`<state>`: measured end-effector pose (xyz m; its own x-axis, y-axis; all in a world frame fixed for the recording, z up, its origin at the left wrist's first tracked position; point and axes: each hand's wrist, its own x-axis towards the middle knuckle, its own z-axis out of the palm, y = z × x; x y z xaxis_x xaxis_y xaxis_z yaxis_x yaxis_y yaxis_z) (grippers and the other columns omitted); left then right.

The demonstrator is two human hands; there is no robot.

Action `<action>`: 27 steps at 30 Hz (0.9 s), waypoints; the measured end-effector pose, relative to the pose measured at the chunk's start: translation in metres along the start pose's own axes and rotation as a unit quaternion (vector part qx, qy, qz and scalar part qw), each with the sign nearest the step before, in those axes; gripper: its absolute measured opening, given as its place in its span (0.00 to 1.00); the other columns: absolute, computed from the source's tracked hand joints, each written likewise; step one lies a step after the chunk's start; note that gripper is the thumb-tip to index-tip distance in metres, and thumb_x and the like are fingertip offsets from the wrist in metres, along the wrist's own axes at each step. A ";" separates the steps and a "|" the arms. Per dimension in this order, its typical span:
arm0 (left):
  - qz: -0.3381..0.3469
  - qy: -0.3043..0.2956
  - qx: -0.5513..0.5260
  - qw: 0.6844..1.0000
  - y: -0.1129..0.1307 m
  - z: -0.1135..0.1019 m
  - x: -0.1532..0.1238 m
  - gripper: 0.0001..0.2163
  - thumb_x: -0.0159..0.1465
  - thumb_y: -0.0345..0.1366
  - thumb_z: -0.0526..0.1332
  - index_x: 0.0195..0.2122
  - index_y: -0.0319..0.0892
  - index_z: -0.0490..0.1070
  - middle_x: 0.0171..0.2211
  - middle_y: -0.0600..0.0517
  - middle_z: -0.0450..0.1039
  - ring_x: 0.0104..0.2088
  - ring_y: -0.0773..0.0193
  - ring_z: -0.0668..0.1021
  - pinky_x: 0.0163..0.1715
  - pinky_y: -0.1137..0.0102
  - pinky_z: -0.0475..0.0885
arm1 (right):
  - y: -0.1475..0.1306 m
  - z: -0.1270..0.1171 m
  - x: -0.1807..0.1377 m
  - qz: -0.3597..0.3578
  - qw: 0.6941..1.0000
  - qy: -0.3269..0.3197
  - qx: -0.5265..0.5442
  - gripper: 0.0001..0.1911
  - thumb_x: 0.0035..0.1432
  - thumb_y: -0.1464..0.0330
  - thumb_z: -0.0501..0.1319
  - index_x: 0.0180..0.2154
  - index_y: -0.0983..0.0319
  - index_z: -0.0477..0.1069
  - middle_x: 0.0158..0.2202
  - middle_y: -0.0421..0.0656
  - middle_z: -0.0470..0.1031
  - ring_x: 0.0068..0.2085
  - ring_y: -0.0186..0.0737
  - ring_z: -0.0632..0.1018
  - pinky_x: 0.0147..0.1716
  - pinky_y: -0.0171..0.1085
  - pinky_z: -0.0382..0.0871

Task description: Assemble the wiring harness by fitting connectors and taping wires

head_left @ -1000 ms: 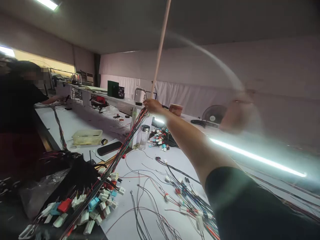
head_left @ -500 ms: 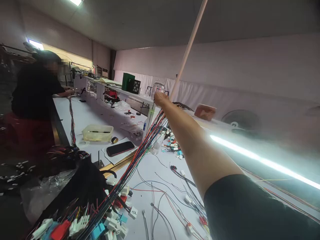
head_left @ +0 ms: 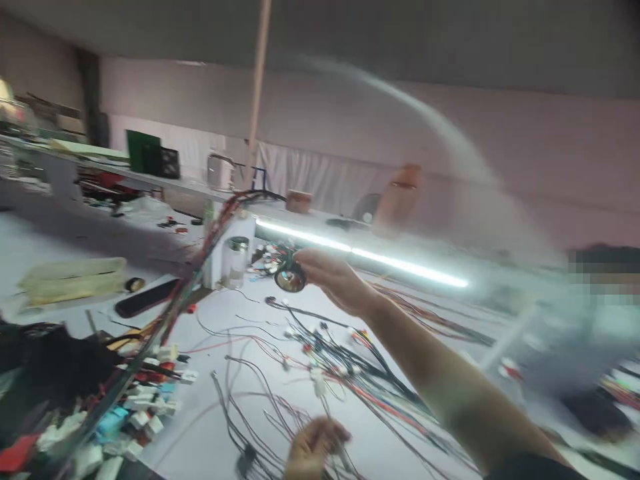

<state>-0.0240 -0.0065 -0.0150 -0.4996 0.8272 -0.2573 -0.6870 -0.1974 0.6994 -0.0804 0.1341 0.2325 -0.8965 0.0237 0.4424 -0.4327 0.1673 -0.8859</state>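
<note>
Loose wires sprawl over the white table. Left hand is at the near edge, fingers curled on some of them, blurred. Farther out, right hand is raised above the table, pinching a small dark round roll. Beyond: wire bundle slanting up toward a post, light strip.

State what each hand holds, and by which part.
Right hand: small dark roll, likely tape, pinched at its rim. Left hand: curled among loose wires; hold too blurred to tell.
</note>
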 end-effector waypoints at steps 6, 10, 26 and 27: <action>0.080 0.051 0.090 0.991 -0.001 0.035 -0.014 0.20 0.48 0.51 0.72 0.33 0.39 0.78 0.29 0.46 0.78 0.34 0.57 0.79 0.42 0.63 0.74 | 0.015 -0.026 -0.189 0.092 0.971 0.134 0.178 0.14 0.54 0.62 0.69 0.42 0.58 0.72 0.35 0.37 0.75 0.35 0.32 0.75 0.40 0.35 0.67; 0.082 0.062 0.097 0.990 -0.004 0.065 -0.021 0.20 0.48 0.49 0.72 0.36 0.39 0.77 0.27 0.52 0.74 0.30 0.62 0.78 0.43 0.62 0.75 | 0.024 -0.040 -0.265 0.097 0.952 0.192 0.219 0.14 0.53 0.64 0.70 0.41 0.58 0.73 0.37 0.39 0.76 0.38 0.32 0.75 0.42 0.35 0.66; 0.014 0.115 0.153 0.981 -0.028 0.098 0.015 0.19 0.51 0.46 0.71 0.39 0.39 0.77 0.39 0.45 0.76 0.33 0.65 0.74 0.27 0.74 0.68 | 0.080 -0.057 -0.290 0.335 0.766 0.373 0.402 0.23 0.37 0.61 0.76 0.32 0.62 0.68 0.32 0.37 0.76 0.29 0.28 0.74 0.25 0.28 0.62; 0.006 0.112 0.157 0.981 -0.029 0.099 0.016 0.19 0.52 0.47 0.71 0.40 0.40 0.77 0.41 0.45 0.76 0.35 0.64 0.75 0.29 0.74 0.69 | 0.082 -0.055 -0.287 0.342 0.759 0.373 0.409 0.22 0.38 0.62 0.76 0.32 0.62 0.69 0.31 0.37 0.76 0.29 0.28 0.74 0.24 0.27 0.62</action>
<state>0.0402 0.0639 0.0265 -0.6345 0.6822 -0.3633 -0.5012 -0.0054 0.8653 0.1468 0.1952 0.0403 -0.7670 0.4309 -0.4754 -0.0771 -0.7974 -0.5985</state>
